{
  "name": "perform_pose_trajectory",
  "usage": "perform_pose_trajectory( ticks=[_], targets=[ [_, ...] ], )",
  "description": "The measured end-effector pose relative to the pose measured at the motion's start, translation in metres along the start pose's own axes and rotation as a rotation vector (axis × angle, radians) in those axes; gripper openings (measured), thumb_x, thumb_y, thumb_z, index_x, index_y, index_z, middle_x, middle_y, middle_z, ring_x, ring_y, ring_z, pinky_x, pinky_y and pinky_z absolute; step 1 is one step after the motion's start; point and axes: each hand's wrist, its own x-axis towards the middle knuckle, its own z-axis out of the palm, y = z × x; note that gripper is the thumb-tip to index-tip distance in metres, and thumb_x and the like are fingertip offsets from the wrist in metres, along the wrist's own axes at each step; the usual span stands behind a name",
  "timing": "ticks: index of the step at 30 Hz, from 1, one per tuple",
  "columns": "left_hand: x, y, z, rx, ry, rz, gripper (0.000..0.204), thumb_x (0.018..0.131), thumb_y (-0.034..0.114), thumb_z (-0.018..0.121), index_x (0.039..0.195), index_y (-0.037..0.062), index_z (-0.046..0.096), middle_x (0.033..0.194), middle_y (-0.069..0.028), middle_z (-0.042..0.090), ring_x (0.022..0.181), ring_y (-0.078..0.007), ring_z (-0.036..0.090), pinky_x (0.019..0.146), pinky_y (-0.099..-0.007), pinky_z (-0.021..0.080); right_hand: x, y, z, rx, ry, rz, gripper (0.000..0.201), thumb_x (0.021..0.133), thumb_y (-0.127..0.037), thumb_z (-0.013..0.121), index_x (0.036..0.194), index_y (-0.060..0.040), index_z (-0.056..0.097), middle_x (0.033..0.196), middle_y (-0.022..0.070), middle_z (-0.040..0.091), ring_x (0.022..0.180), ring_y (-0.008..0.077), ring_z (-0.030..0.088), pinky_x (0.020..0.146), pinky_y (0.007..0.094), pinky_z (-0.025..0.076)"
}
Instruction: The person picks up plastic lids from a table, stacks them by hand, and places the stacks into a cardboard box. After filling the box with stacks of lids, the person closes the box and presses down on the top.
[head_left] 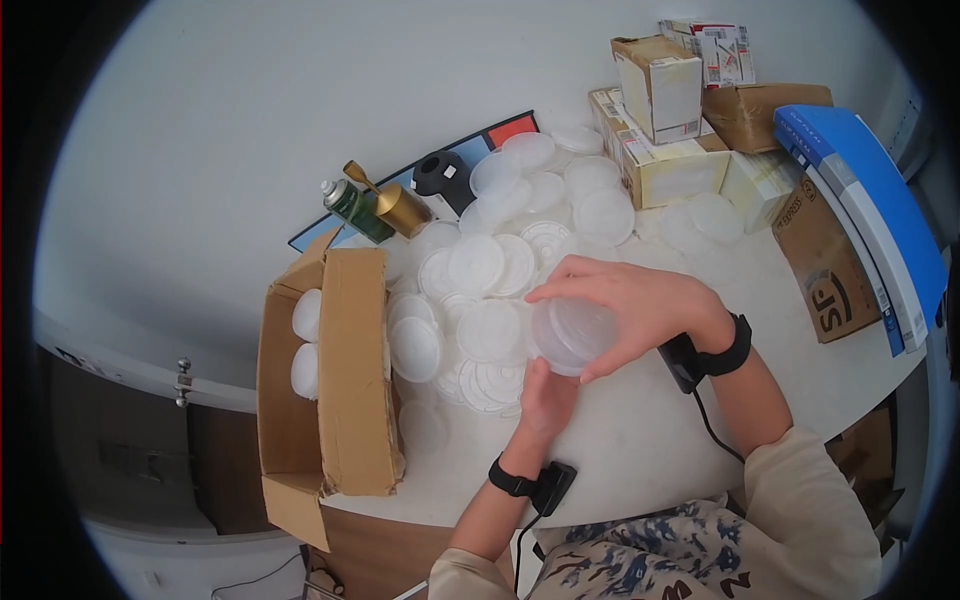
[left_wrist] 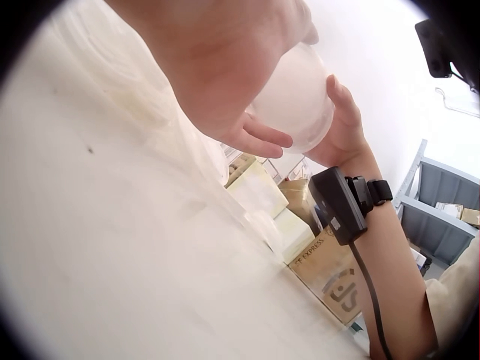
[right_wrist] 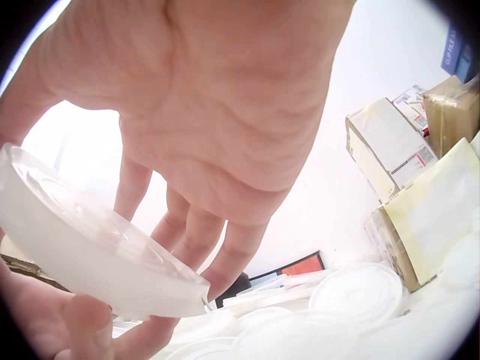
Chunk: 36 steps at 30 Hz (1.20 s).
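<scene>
A short stack of translucent round lids (head_left: 574, 335) is held between both hands above the table. My right hand (head_left: 640, 305) spans the stack from above, thumb on the near side and fingers on the far edge. From below, my left hand (head_left: 548, 398) grips its lower left edge. The right wrist view shows the stack (right_wrist: 97, 240) tilted, with the right fingers round its rim and left fingers beneath. Many loose white lids (head_left: 490, 330) lie piled on the table just left of the hands.
An open cardboard box (head_left: 358, 370) with white lid stacks (head_left: 306, 372) inside stands at the left. Behind the pile are a green bottle (head_left: 357, 210), a brass can (head_left: 402, 210) and a black object (head_left: 442, 178). Cartons (head_left: 675, 175) and blue binders (head_left: 870, 200) stand at the right.
</scene>
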Motion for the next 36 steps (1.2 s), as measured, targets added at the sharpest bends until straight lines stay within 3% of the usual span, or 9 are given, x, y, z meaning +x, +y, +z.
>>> perform_pose_trajectory(
  ticks=[15, 22, 26, 28, 36],
  targets=[
    [-0.001, -0.002, -0.003, -0.013, 0.007, 0.071, 0.085, 0.089, 0.061, 0.052, 0.151, 0.011, 0.022, 0.152, -0.0048, 0.033, 0.14, -0.0235, 0.033, 0.112, -0.0424, 0.029, 0.003, -0.011, -0.004, 0.013, 0.104, -0.091, 0.081, 0.061, -0.025, 0.084, 0.134, -0.0095, 0.053, 0.119, 0.0114, 0.054, 0.111, 0.0282, 0.055, 0.096, 0.0363, 0.045],
    [0.0, 0.001, 0.001, -0.072, 0.102, 0.114, 0.085, 0.085, 0.058, 0.055, 0.15, 0.0112, 0.027, 0.15, -0.0062, 0.037, 0.138, -0.0241, 0.036, 0.11, -0.0436, 0.032, 0.002, -0.016, -0.013, 0.022, 0.206, -0.081, 0.08, 0.063, -0.023, 0.082, 0.136, -0.0081, 0.051, 0.124, 0.0127, 0.054, 0.116, 0.0285, 0.053, 0.098, 0.0369, 0.044],
    [-0.001, 0.003, 0.002, -0.074, 0.125, 0.097, 0.085, 0.083, 0.056, 0.056, 0.149, 0.0105, 0.028, 0.149, -0.0065, 0.038, 0.137, -0.0242, 0.037, 0.111, -0.0428, 0.031, 0.002, -0.01, -0.007, 0.032, 0.171, -0.099, 0.079, 0.065, -0.023, 0.08, 0.136, -0.0074, 0.051, 0.128, 0.0134, 0.053, 0.116, 0.0299, 0.054, 0.098, 0.0372, 0.045],
    [-0.001, 0.002, 0.001, -0.074, 0.122, 0.095, 0.084, 0.083, 0.056, 0.056, 0.148, 0.0101, 0.029, 0.148, -0.0064, 0.039, 0.137, -0.0242, 0.038, 0.111, -0.0422, 0.031, 0.003, -0.009, 0.0, 0.044, 0.062, -0.056, 0.078, 0.066, -0.023, 0.079, 0.137, -0.0074, 0.05, 0.13, 0.0138, 0.053, 0.116, 0.0313, 0.055, 0.098, 0.0375, 0.046],
    [-0.002, 0.005, 0.0, -0.138, 0.097, 0.068, 0.08, 0.082, 0.05, 0.057, 0.146, 0.0093, 0.033, 0.144, -0.0063, 0.044, 0.135, -0.0242, 0.04, 0.11, -0.0401, 0.032, 0.004, -0.007, 0.009, -0.023, 0.029, -0.052, 0.078, 0.067, -0.025, 0.08, 0.136, -0.0074, 0.05, 0.131, 0.0128, 0.053, 0.116, 0.0315, 0.056, 0.098, 0.0374, 0.046]
  ],
)
